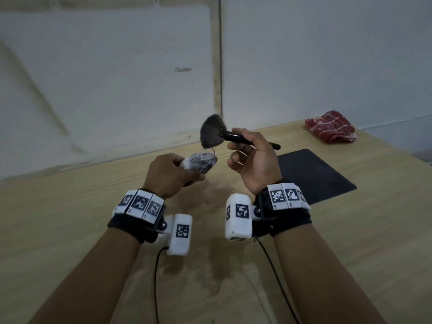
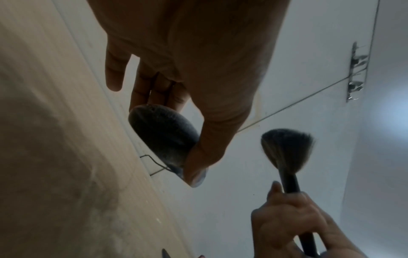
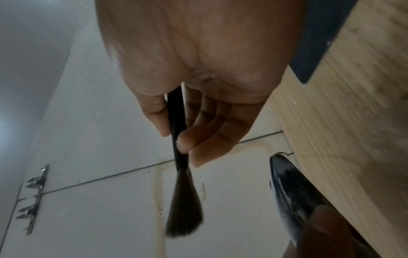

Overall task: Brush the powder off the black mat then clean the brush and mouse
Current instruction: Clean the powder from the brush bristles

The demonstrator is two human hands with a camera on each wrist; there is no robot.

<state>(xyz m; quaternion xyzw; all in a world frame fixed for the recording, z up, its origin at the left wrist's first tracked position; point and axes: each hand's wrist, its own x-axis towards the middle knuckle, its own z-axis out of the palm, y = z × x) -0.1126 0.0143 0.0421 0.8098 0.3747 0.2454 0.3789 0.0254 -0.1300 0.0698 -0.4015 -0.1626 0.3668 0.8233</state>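
Observation:
My left hand [image 1: 174, 174] grips a dark mouse [image 1: 201, 163] dusted with white powder, lifted above the wooden table [image 1: 70, 218]. The mouse [image 2: 163, 137] sits between thumb and fingers, its thin cable [image 2: 154, 164] trailing behind. My right hand [image 1: 252, 160] pinches the black handle of a fan brush [image 1: 214, 134], bristles spread just above and behind the mouse without touching it. The brush [image 3: 183, 202] hangs from thumb and fingers, with the mouse [image 3: 293, 190] to its right. The black mat [image 1: 313, 174] lies flat to the right of my right hand.
A folded red striped cloth [image 1: 332, 129] lies at the table's far right corner. A pale wall [image 1: 117, 78] stands directly behind the table. Brownish powder smears [image 1: 215, 195] mark the wood between my wrists. Black cables [image 1: 156, 277] trail from the wrist cameras.

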